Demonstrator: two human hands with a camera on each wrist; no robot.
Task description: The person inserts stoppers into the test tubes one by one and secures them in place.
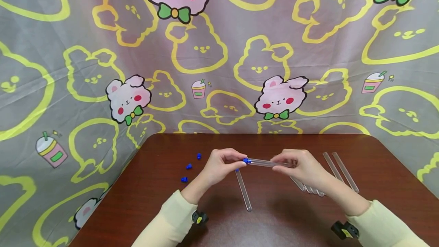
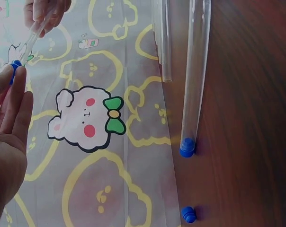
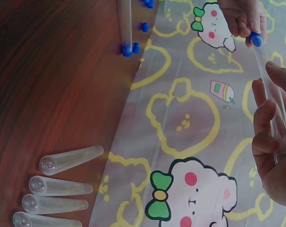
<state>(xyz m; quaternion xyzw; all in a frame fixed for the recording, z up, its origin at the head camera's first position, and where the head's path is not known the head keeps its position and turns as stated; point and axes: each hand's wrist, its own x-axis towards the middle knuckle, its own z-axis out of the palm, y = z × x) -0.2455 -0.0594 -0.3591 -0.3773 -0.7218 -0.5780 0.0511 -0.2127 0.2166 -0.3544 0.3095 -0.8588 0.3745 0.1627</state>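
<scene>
Above the table, a clear test tube [image 1: 262, 162] lies nearly level between the two hands. The left hand [image 1: 223, 165] pinches a blue stopper [image 1: 246, 161] at the tube's left end between thumb and fingers. Farther along, the right hand [image 1: 302, 167] grips the tube's body, its rounded end lying against the palm in the right wrist view. Below the hands, another test tube [image 1: 244, 191] rests on the table with a blue stopper [image 2: 187, 148] in its far end.
Several loose blue stoppers [image 1: 189, 166] lie on the brown table [image 1: 144, 209] at left. Several test tubes [image 3: 62, 185] lie side by side under the right hand, and two more tubes [image 1: 344, 171] are right of it. A patterned cloth [image 1: 223, 48] hangs behind the table.
</scene>
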